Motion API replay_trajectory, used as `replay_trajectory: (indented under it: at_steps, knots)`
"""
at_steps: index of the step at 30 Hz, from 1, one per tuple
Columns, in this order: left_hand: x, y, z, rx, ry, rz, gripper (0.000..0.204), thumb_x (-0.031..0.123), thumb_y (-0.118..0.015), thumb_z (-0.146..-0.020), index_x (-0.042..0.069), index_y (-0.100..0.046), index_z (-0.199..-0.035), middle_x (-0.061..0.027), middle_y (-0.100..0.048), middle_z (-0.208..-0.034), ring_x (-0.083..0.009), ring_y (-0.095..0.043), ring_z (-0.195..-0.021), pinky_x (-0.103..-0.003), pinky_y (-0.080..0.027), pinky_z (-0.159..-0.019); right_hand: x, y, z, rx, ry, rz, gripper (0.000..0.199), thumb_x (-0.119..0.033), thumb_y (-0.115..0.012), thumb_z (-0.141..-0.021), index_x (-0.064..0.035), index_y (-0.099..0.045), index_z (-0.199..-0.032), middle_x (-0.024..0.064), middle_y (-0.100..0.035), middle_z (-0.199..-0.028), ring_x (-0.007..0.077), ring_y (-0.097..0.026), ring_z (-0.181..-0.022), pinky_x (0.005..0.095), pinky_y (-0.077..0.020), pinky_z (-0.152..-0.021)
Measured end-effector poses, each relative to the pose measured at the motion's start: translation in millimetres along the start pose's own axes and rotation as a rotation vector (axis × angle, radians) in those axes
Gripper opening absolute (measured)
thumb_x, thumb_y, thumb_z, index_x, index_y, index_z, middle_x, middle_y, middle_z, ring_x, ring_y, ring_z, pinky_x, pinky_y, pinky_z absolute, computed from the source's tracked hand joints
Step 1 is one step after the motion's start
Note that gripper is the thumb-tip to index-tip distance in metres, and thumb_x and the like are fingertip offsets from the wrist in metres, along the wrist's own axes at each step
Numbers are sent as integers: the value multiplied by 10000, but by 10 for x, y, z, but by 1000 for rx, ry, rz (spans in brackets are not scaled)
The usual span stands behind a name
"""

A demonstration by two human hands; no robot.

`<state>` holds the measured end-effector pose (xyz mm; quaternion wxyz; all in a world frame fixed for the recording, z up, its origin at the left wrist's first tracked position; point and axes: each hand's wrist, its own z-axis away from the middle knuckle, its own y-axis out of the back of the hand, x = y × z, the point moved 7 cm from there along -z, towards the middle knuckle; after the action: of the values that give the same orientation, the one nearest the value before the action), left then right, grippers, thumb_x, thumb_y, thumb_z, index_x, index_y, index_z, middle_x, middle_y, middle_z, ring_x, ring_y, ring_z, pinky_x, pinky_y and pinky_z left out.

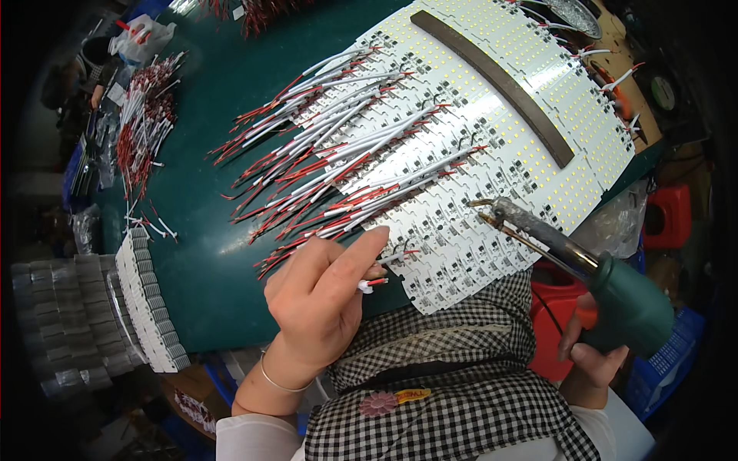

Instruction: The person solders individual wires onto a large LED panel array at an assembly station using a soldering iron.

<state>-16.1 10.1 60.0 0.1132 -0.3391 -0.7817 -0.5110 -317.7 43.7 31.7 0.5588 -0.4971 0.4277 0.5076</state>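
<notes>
My left hand is closed, with thumb and forefinger pinching short white cables that have bare red-and-dark wire ends. One cable tip lies over the near left edge of the white LED circuit boards; another sticks out below my fingers. My right hand grips the handle of a green soldering gun with an orange trigger. Its metal tip points left above the boards, and I cannot tell whether it touches them. Rows of white cables lie across the boards' left side, their red ends fanned over the table.
A curved brown bar rests across the boards. The dark green table carries a cable pile at left and stacked white boards at its near left corner. A red stool and blue crate stand at right.
</notes>
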Motion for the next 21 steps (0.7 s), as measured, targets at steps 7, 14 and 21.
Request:
replay_trajectory:
  at_steps: [7, 14, 21]
  knots:
    - [36, -248, -47, -55, -100, -27, 551, -104, -603, -643, 19, -612, -1180, -76, -601, -752, -220, -559, -613, -321, -469, -532, 85, 48, 32, -62, 68, 7, 640, -25, -729, -686, 168, -411, -1207, 250, -558, -1116, 182, -572, -478, 256, -502, -387]
    - [70, -199, -60, 19, -54, -52, 427, -70, -601, -652, 26, -672, -1062, -69, -604, -729, -192, -571, -572, -302, -476, -502, 135, 87, 52, -43, 32, -1, 656, -15, -729, -669, 153, -411, -1217, 249, -553, -1132, 191, -592, -523, 268, -514, -393]
    - [33, -238, -35, 40, -62, -14, 366, -165, -612, -650, 38, -703, -940, -101, -635, -734, -208, -622, -610, -282, -497, -534, 170, 93, 60, -86, 30, -17, 666, -10, -729, -655, 151, -428, -1227, 247, -566, -1153, 193, -601, -554, 269, -521, -414]
